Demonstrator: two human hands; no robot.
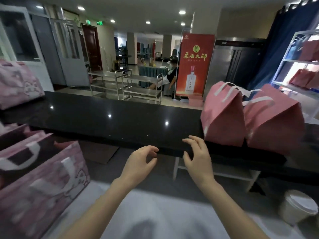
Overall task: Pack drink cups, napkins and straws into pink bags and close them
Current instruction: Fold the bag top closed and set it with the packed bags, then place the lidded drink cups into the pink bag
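Note:
Two closed pink bags with white handles stand side by side on the black counter [112, 121] at the right: one nearer the middle [224, 118], one further right [274, 125]. My right hand [198, 157] hovers just left of the nearer bag, fingers apart, holding nothing. My left hand [139, 164] is beside it at the counter's front edge, fingers loosely curled and empty. An open pink bag with a cat print [39, 183] stands at the lower left. A lidded drink cup [300, 206] sits at the lower right. No napkins or straws are visible.
Another pink printed bag [19, 85] rests at the far left on the counter. A white shelf [303, 61] with red bags stands at the right. Behind the counter are steel trolleys [138, 87], a red banner [195, 66] and a seated person [170, 75].

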